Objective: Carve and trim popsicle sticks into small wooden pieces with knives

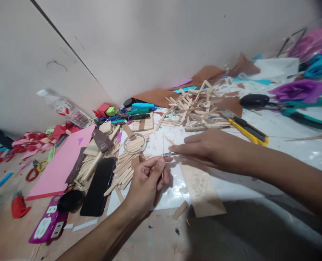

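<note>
My left hand is closed, with thumb and fingers pinching a thin wooden stick that stands nearly upright. Across from it, my right hand reaches in from the right, its index finger stretched along a metal-tipped tool. The tool's tip touches or nearly touches the stick near my left fingertips; its handle is hidden under the right hand. Below the right hand lies a flat wooden piece with shavings on it. Beside it is a short wooden offcut.
Loose craft sticks are heaped at the back. A yellow utility knife and pliers lie to the right. On the left are a ring, a black phone, pink paper, a purple power strip and a bottle.
</note>
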{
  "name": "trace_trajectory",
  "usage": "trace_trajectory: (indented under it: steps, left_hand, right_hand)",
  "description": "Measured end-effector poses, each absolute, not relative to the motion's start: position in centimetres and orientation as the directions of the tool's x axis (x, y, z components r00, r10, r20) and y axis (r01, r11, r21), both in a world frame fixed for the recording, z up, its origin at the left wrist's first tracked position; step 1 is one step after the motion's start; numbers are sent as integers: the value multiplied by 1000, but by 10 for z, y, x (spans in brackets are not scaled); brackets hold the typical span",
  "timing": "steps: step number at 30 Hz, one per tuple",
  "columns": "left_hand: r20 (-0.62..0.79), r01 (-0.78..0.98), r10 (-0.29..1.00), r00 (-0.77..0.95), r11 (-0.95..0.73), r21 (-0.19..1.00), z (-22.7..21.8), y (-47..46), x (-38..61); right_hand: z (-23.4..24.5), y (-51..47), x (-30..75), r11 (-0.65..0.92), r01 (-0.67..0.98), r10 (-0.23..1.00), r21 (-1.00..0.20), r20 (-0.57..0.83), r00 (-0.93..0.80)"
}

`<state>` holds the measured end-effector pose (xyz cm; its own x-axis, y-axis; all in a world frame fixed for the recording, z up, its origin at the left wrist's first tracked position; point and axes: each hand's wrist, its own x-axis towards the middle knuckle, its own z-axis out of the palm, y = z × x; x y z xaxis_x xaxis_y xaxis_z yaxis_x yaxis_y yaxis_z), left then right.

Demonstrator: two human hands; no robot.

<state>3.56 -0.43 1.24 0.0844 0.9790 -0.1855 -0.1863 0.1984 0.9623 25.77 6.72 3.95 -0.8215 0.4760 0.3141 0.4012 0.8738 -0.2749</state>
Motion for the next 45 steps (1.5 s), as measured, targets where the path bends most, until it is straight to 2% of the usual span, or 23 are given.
trace_trajectory:
  steps: [3,5,7,9,11,13,17,22,24,27,30,35,39,45]
  left_hand:
    - [-184,-236,974,135,212,948,19,-3,36]
    - [-178,-316,956,235,248,916,25,-3,35]
    - [-143,-410,935,324,275,869,30,-6,32]
    - [-93,-469,925,368,271,840,32,-10,29]
    - [-90,-434,927,365,255,864,32,-13,28]
    - [-112,-342,945,308,220,914,30,-15,27]
    - [-111,-212,975,194,152,966,30,-15,27]
    - [-99,-166,980,171,128,978,32,-15,28]
    - [-110,-154,980,166,136,979,31,-16,29]
    - [-139,-149,977,160,164,975,28,-18,30]
    - [-142,-140,974,179,168,976,27,-18,31]
    - [-122,-146,972,202,153,977,27,-18,32]
    - [-119,-164,970,210,155,974,28,-19,32]
    - [-128,-199,973,194,167,966,29,-18,35]
  right_hand:
    - [27,70,253,794,440,567,-418,249,-786]
    - [18,75,254,786,386,545,-482,249,-801]
    - [12,85,260,813,349,518,-466,306,-798]
    - [11,95,268,817,426,553,-388,323,-768]
    - [14,98,272,817,472,570,-331,339,-749]
    - [22,92,266,857,413,515,-309,455,-727]
    - [32,67,245,783,405,616,-472,502,-607]
    - [32,61,241,576,530,817,-622,446,-365]
    - [33,60,242,546,501,838,-672,442,-320]
    - [34,53,239,554,400,827,-730,429,-362]
    - [33,43,234,610,350,770,-711,428,-473]
    - [29,43,237,739,396,666,-544,505,-548]
    - [31,48,240,831,347,554,-434,596,-581]
    - [37,45,239,846,310,530,-433,625,-573]
